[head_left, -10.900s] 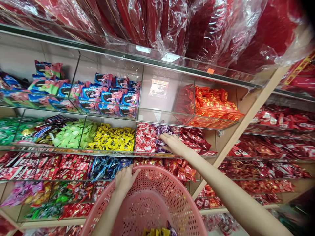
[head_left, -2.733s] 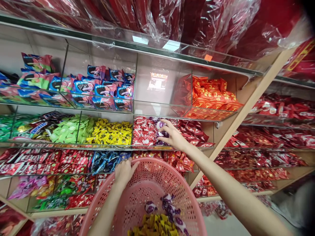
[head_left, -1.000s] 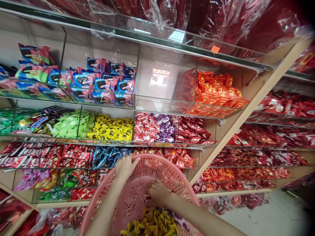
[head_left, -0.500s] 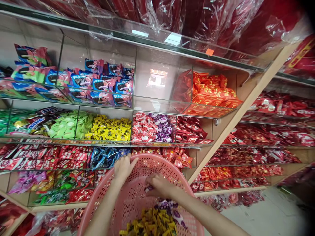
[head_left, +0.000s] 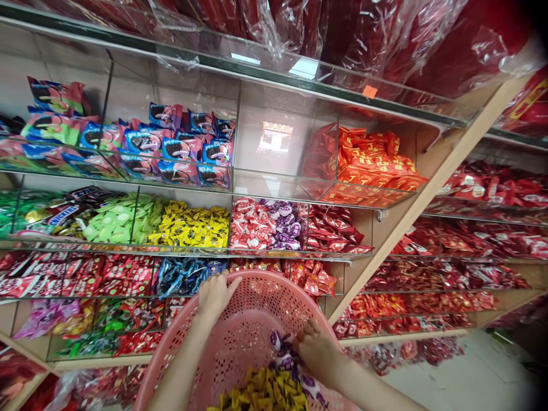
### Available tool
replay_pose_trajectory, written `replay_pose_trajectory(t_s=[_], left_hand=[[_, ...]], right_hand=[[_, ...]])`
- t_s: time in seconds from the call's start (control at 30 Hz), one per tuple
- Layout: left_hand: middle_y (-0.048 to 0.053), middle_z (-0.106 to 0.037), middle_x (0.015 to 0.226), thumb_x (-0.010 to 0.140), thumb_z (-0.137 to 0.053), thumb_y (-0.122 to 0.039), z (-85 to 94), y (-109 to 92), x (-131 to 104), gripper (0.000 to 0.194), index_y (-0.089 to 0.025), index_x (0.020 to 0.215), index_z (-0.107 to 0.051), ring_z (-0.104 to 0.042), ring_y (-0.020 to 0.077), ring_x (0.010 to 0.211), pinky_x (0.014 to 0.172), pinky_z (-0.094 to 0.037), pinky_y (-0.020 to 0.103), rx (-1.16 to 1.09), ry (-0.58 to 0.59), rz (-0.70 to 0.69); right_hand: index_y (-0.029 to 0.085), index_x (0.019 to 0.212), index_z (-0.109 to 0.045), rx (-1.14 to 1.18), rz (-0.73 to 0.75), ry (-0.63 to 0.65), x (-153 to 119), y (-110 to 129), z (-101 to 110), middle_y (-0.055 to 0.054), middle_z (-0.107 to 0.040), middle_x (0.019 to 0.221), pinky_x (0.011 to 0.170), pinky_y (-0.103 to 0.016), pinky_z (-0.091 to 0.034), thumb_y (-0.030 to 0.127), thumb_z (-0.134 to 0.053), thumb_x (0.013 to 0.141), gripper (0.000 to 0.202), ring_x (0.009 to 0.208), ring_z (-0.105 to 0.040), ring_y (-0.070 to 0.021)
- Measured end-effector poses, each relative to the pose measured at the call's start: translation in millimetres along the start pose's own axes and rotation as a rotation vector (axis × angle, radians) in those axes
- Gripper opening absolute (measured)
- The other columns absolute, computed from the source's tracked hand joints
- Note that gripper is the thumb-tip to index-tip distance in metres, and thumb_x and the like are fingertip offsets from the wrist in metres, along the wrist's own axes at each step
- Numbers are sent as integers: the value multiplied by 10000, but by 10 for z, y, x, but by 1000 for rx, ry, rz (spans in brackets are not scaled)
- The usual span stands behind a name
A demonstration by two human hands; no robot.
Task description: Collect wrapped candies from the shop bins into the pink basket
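A pink perforated plastic basket [head_left: 244,319] stands before me, tilted toward the shelves. My left hand [head_left: 216,294] is closed over its far rim, thumb along the edge. Inside, my right hand [head_left: 314,351] hangs near the right wall with fingers curled, beside purple-and-white wrapped candies [head_left: 286,361]; whether anything is between its fingers is hidden. Yellow wrapped candies [head_left: 265,394] lie heaped at the near side of the basket, next to the purple ones.
Glass-fronted shelves hold yellow candies [head_left: 192,225], purple candies [head_left: 287,222], blue cookie packs [head_left: 182,147] and orange-red packets [head_left: 374,165]. A slanted wooden post [head_left: 398,237] divides them from more red candies [head_left: 466,237]. Plastic-wrapped red goods hang overhead.
My right hand has moved right and slightly down inside the basket. More purple candies show beside it. My left hand keeps its place on the rim.
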State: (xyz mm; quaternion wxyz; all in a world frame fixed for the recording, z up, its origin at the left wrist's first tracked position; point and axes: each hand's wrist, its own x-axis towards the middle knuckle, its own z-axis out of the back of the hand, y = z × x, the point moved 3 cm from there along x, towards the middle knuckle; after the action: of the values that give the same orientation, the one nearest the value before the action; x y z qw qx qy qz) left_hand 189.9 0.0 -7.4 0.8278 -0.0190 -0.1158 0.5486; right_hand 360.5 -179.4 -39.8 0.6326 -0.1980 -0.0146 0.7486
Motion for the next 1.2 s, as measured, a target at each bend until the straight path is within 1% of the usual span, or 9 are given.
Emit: replay_pose_trajectory(t_s=[0.07,0.13,0.23,0.33,0.47,0.63,0.77,0.9,1.2], left_hand=[[138,-673,888,845,-237,-562,3,1,-3,550,-170,1026,-577,-629,251,876,718,-433,319,-8,6,6],[138,-674,897,842,-244,-567,3,2,-4,552,-170,1036,-575,-628,252,876,719,-433,319,-15,11,16],[132,-675,892,839,-236,-579,-3,3,0,562,-174,1022,-580,-629,257,863,711,-436,326,-11,1,18],[133,-673,873,838,-202,-592,-17,8,3,594,-172,1016,-583,-630,260,857,714,-437,334,-8,-14,12],[139,-668,895,838,-201,-594,-29,15,2,602,-168,1034,-579,-627,259,869,724,-438,338,-18,-12,13],[137,-671,888,841,-231,-578,-20,13,-1,570,-168,1037,-574,-627,260,878,723,-438,331,-11,-1,20],[131,-670,904,850,-226,-559,-18,17,-12,559,-166,1049,-569,-625,250,890,734,-433,320,-28,11,38],[132,-670,906,856,-229,-547,-11,15,-19,547,-165,1043,-571,-626,244,894,731,-435,313,-29,7,28],[133,-669,899,845,-233,-573,-11,17,-14,564,-171,1057,-567,-625,248,889,731,-437,324,-23,-1,30]], right_hand=[[128,944,-642,54,-1,-9,-2,-27,152,-155,-657,913,832,-418,-408,329,-639,719,302,916,-590,-280],[140,947,-620,119,-1,-86,9,-101,442,-127,-651,910,772,-355,-422,331,-602,756,271,903,-590,-252],[161,923,-585,114,6,-314,95,-274,998,-82,-634,894,725,-301,-403,264,-521,820,159,863,-574,-203],[171,869,-557,68,-9,-556,276,-485,1485,-65,-602,871,708,-289,-385,299,-446,867,169,830,-538,-184],[171,882,-538,31,-81,-733,558,-790,1856,-73,-576,894,739,-277,-376,291,-349,906,225,856,-505,-178],[176,1017,-523,-18,-244,-733,885,-1123,2010,-106,-560,1031,817,-295,-365,283,-327,903,251,971,-487,-212],[158,1193,-440,-39,-285,-685,1193,-1236,2059,-144,-546,1112,895,-351,-318,318,-313,903,354,1022,-489,-240],[164,1222,-418,35,-345,-617,1456,-1316,2080,-164,-521,1160,913,-404,-307,390,-272,914,409,1079,-452,-255],[210,1239,-438,43,-193,-613,1518,-1502,2068,-86,-517,1201,903,-298,-345,293,-332,912,354,1110,-437,-200]])
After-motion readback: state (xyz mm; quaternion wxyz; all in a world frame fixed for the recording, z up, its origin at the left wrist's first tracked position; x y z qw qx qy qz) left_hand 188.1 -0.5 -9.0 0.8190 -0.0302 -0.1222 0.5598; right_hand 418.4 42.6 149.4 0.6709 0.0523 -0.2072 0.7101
